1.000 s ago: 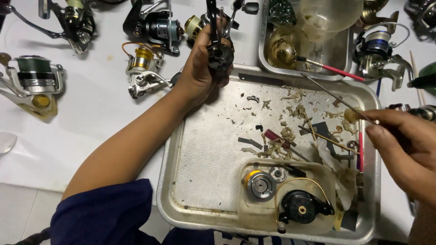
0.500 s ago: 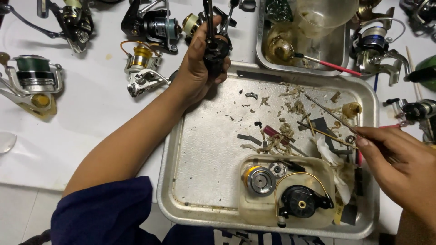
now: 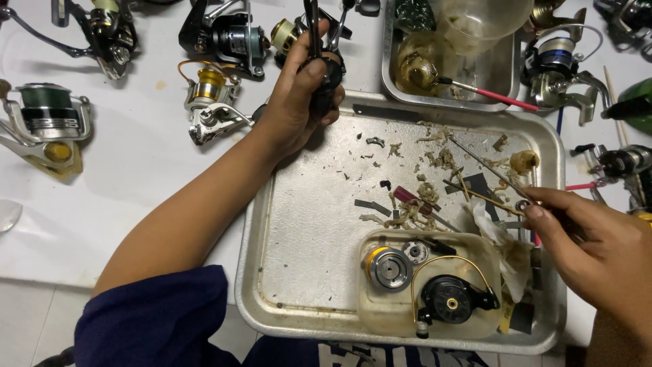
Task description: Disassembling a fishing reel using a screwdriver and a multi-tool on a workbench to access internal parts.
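left hand (image 3: 299, 95): closed around a dark fishing reel body (image 3: 324, 81), at the far rim of the metal tray (image 3: 305, 258). right hand (image 3: 591, 251): pinching thin tweezers (image 3: 485, 170) over debris. spool (image 3: 388, 266) and rotor (image 3: 449, 299) already off, below the tweezers; reel body not yet reassembled.

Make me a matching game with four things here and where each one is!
Things:
1. dark reel
2. gold spool
3. red-handled brush
4. green reel

Places:
A. in the small metal tray at the top
B. in the left hand
C. on the white table, far left
D. in the clear plastic tub

Pairs: 1-B, 2-D, 3-A, 4-C
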